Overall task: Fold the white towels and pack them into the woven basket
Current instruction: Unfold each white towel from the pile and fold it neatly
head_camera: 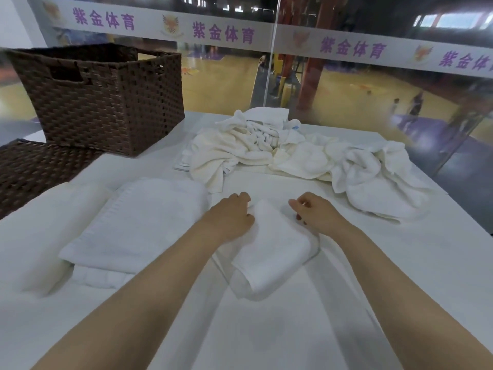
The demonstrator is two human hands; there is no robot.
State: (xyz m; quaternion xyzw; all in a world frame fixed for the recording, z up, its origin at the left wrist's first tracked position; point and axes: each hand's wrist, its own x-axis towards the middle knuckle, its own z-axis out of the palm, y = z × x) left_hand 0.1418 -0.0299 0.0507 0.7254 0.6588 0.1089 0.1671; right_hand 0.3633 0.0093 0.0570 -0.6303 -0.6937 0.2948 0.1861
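Note:
A small folded white towel [269,247] lies on the white table [266,329] in front of me. My left hand [232,214] rests on its far left corner with fingers curled onto the cloth. My right hand [314,210] sits at its far right edge, fingers loosely curled; whether it pinches the cloth is unclear. A stack of larger folded white towels [138,222] lies to the left. A heap of unfolded white towels [293,150] is spread across the far middle and right. The brown woven basket [106,102] stands at the far left, its inside hidden.
A flat brown woven lid [34,169] lies at the left edge, beside the basket. Behind the table runs a glass wall [266,62] with a printed white band, overlooking a sports hall. The table's right edge [453,198] slants away near the towel heap.

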